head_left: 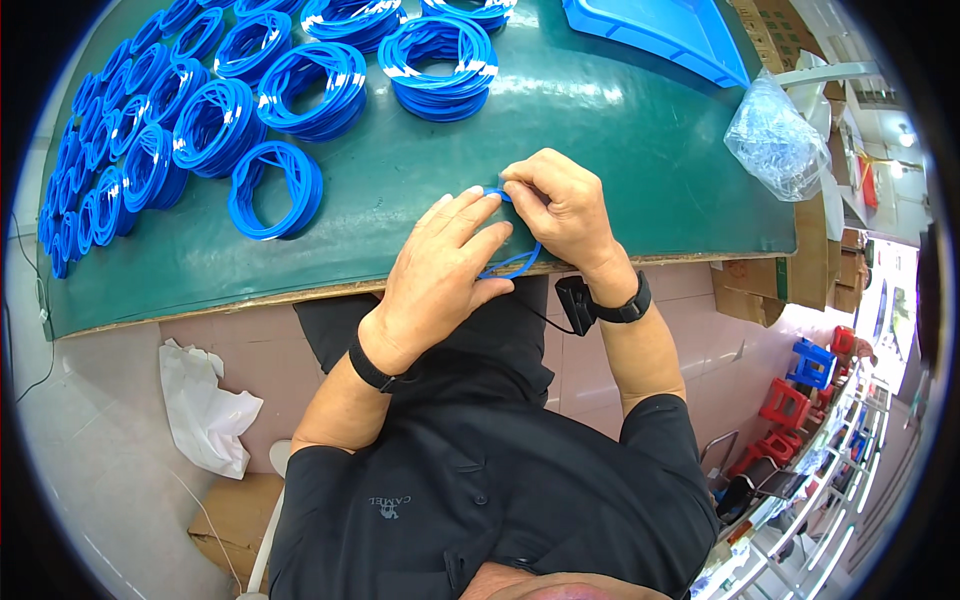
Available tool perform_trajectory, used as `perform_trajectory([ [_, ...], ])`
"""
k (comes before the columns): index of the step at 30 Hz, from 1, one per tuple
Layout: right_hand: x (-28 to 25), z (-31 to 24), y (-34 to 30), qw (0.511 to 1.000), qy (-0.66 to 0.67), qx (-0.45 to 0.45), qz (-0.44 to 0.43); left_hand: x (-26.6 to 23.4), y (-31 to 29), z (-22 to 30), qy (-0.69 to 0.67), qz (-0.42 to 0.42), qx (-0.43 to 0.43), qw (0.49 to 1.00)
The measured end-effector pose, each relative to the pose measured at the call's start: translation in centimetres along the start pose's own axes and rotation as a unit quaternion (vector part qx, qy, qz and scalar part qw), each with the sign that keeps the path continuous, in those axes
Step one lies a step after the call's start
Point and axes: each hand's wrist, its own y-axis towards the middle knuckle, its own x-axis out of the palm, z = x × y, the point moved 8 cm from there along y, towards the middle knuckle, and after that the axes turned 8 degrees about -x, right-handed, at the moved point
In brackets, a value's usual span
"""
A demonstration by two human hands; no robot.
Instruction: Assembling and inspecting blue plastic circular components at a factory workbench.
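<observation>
Blue cord [534,257], pinched by right hand [566,205]; left hand [438,262] half-open against it.

Green-topped desk [640,190] runs from 9 to nearly 3 o'clock, glossy, catching glare. Floor [690,320] is pink tile, seams visible past 3. Pale wall [90,400] at 8 to 9. Cardboard box [235,520] between 7 and 8. Red stools [785,402] and blue stool [812,364] at 3 to 4. Lit lamp [906,135] at 2; blown-out glare near 3.
</observation>
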Motion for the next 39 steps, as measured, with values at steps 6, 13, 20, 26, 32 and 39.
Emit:
perform_trajectory([
  [6, 0.28, 0.08, 0.21, 1.0, -0.001, -0.013, -0.015, -0.07, 0.02, -0.02, 0.0, -0.001, 0.0, 1.0],
  [13, 0.09, 0.09, 0.02, 0.999, 0.026, -0.014, -0.01, 0.06, 0.01, -0.07, 0.005, -0.002, -0.004, 1.0],
  [20, -0.11, -0.06, 0.07, 1.0, 0.008, 0.008, -0.011, 0.06, -0.04, -0.06, -0.002, 0.002, 0.0, 1.0],
  [26, 0.01, -0.08, 0.1, 1.0, -0.004, 0.008, -0.009, 0.01, -0.08, -0.12, -0.002, 0.0, 0.0, 1.0],
  [32, 0.27, 0.02, 0.07, 1.0, -0.002, -0.019, -0.011, 0.02, -0.06, 0.03, -0.001, -0.001, 0.002, 1.0],
  [39, -0.19, -0.11, 0.05, 1.0, 0.01, 0.003, -0.005, 0.1, -0.06, -0.11, 0.003, -0.004, -0.005, 1.0],
])
